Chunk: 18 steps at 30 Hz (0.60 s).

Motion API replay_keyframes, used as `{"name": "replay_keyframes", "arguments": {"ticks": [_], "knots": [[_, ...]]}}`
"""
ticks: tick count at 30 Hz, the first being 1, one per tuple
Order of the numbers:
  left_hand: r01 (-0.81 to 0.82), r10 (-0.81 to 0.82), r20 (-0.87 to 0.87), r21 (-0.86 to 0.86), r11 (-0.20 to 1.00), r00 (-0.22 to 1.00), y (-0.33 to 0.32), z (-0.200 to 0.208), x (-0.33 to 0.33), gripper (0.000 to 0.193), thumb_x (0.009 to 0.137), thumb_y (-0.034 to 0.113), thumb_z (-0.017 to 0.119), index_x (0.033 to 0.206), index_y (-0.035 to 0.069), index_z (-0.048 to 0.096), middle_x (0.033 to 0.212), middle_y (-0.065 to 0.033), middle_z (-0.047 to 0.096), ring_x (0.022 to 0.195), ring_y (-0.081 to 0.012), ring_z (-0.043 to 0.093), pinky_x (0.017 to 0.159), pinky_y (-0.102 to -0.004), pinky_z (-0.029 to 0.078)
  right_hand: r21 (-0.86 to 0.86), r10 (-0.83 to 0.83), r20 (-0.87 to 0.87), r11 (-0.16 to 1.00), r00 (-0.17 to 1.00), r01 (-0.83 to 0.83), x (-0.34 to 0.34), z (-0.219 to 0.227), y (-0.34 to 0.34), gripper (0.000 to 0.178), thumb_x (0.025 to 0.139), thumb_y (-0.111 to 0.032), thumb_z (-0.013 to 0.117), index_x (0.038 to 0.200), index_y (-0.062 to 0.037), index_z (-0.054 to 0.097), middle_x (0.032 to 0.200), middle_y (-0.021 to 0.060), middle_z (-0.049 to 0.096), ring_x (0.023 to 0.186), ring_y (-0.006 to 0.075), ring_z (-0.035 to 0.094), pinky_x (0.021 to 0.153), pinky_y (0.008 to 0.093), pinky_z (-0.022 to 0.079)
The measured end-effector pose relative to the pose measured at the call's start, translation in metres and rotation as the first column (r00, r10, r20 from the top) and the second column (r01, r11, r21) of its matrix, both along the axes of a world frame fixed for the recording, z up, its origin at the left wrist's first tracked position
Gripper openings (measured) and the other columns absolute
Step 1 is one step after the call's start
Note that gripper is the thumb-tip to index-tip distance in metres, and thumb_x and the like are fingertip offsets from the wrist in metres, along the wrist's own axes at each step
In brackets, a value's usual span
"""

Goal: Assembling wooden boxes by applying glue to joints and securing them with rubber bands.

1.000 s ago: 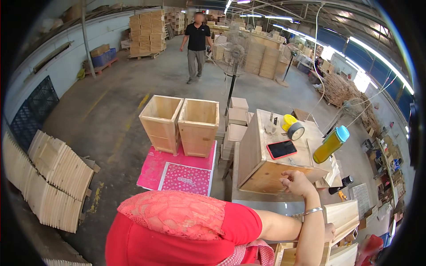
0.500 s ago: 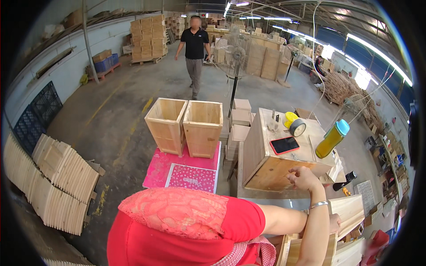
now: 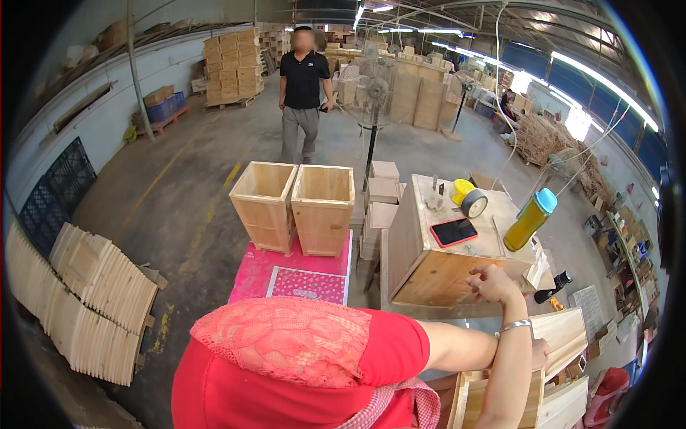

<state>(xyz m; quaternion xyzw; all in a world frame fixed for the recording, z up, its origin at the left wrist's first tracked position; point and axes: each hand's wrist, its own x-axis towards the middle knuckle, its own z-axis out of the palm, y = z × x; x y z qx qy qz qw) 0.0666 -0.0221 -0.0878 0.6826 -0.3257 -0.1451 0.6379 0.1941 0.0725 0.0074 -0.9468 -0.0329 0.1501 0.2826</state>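
Note:
My left arm reaches right and passes behind my right forearm. My left hand (image 3: 540, 353) is closed beside a pale wooden panel (image 3: 562, 336); what lies inside its fingers is hidden. Below it, an open-topped wooden box (image 3: 468, 400) stands partly behind my right forearm. My right hand (image 3: 494, 284), with a silver bangle at the wrist, is raised in front of a large wooden box (image 3: 446, 279). Its fingers are loosely bent and apart, with nothing visible in them. On that large box lie a phone (image 3: 454, 232), a tape roll (image 3: 474, 203) and a yellow-green bottle (image 3: 527, 223).
Two tapered wooden boxes (image 3: 323, 214) stand on a pink-covered surface (image 3: 261, 275). Stacked wooden panels (image 3: 100, 300) are at the left. A person in a black shirt (image 3: 304, 79) walks on the floor beyond, near a standing fan (image 3: 375, 93). A black flask (image 3: 554, 287) is at the right.
The person in the black shirt has come nearer. My right hand has shifted slightly right, its fingers bent a little more. My left hand stays by the panel.

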Motion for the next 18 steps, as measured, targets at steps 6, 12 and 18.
{"name": "replay_keyframes", "arguments": {"ticks": [6,12,18], "knots": [[-0.036,0.037,0.03,-0.039,0.999,0.999,0.002,0.001,0.001,0.011,0.077,0.012,0.062,0.075,0.002,0.068,0.076,-0.019,0.068,0.072,-0.0301,0.068,0.065,-0.0452,0.05,-0.019,0.022,-0.001,1.0,1.0,-0.022,0.003,-0.003,-0.003,0.041,0.095,-0.019,0.071,0.125,0.0079,0.066,0.096,0.0229,0.073,0.066,0.0242,0.074,0.064,0.0348,0.059],[-0.087,0.096,0.085,-0.102,0.991,0.992,0.0,0.006,0.002,0.012,0.076,0.011,0.062,0.07,0.003,0.068,0.071,-0.018,0.068,0.068,-0.0288,0.068,0.062,-0.0448,0.05,-0.022,0.03,0.012,0.999,0.999,-0.03,0.007,-0.009,-0.007,0.041,0.094,-0.02,0.071,0.125,0.0074,0.066,0.094,0.0217,0.073,0.065,0.0221,0.074,0.064,0.0344,0.057],[-0.115,0.128,0.089,-0.132,0.985,0.988,0.004,0.011,0.004,0.01,0.073,0.01,0.063,0.067,0.004,0.068,0.067,-0.017,0.068,0.065,-0.0281,0.067,0.06,-0.0443,0.049,-0.015,0.032,-0.011,0.999,0.999,-0.032,0.011,-0.014,-0.008,0.041,0.094,-0.02,0.072,0.125,0.0066,0.067,0.092,0.0206,0.074,0.064,0.023,0.074,0.066,0.0347,0.058]]}}
